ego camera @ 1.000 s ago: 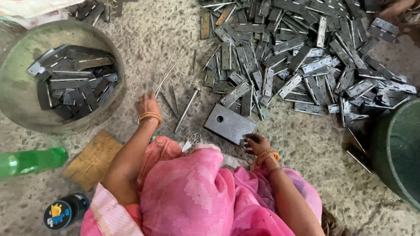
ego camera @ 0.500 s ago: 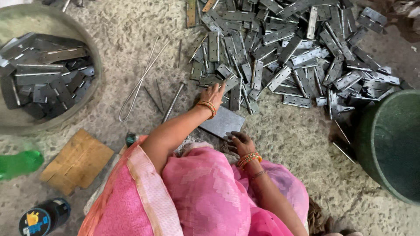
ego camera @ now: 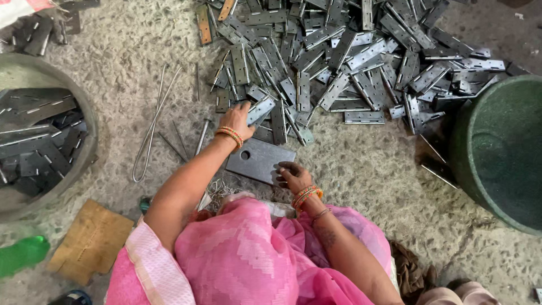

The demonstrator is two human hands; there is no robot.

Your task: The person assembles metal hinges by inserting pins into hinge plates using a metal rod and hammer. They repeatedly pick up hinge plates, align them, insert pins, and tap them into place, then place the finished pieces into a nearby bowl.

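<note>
**Hands at hinge pile and plate**

Left hand (ego camera: 237, 118) reaches to 12 o'clock, fingers closing on a metal hinge (ego camera: 261, 108) at the near edge of the hinge pile (ego camera: 339, 62). Right hand (ego camera: 293, 176) rests loosely curled on the dark metal plate (ego camera: 257, 159) on the floor. Green tub (ego camera: 502, 152) at 3 o'clock; basin (ego camera: 84, 152) at 9 o'clock.

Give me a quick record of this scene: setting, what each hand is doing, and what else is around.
setting: rough concrete floor, person seated in pink garment
left hand: reaching into pile of metal hinges, on one hinge
right hand: resting on dark metal plate
left side: round basin of hinges, wire rods, wooden block, green bottle
right side: green tub
</note>
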